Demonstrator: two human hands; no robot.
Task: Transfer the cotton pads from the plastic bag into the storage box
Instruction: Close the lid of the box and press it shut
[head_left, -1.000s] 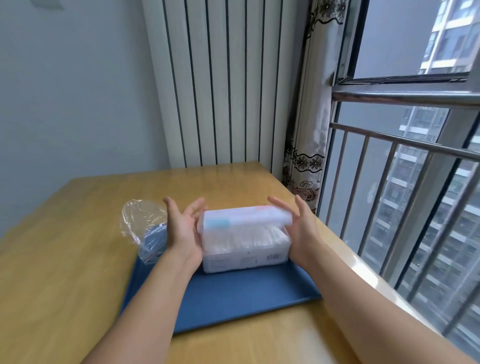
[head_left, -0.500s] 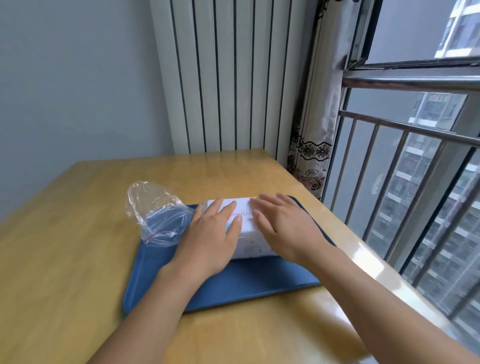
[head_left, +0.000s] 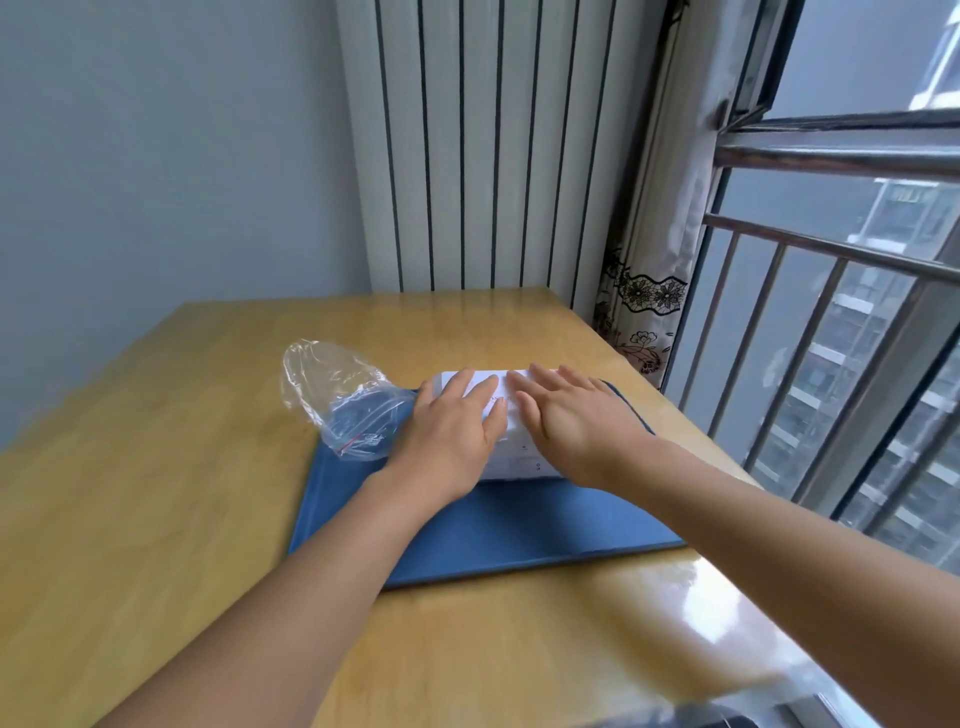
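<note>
cotton pads are not visible to me anywhere right now: the bag (head_left: 345, 402) just off my left hand's (head_left: 451, 435) outer side looks clear and slack, with nothing white showing through it, so i judge the pads are already inside the box (head_left: 511, 452) under my palms, though i cannot see into it from here. that puts me at the closing step, pressing the lid down to seat it. my left hand lies flat on the lid's near left part, fingers spread and extended, thumb out toward the right hand; it grips nothing, it only bears down. my right hand (head_left: 574, 422) lies flat beside it on the right part of the lid, fingers also straight and slightly fanned, pointing away from me, closed on nothing. the two hands nearly meet at the lid's middle, where a strip of white with faint print shows between them. the box sits on the blue mat (head_left: 519, 530), which extends toward me from under my wrists, and the mat lies on the table (head_left: 156, 493). next i would want even pressure along both ends of the lid until it sits level, then lift the palms straight up so the box does not slide on the mat. the bag touches or almost touches my left hand's far edge; i cannot tell which. whether the lid has fully seated is hidden by my hands.
</note>
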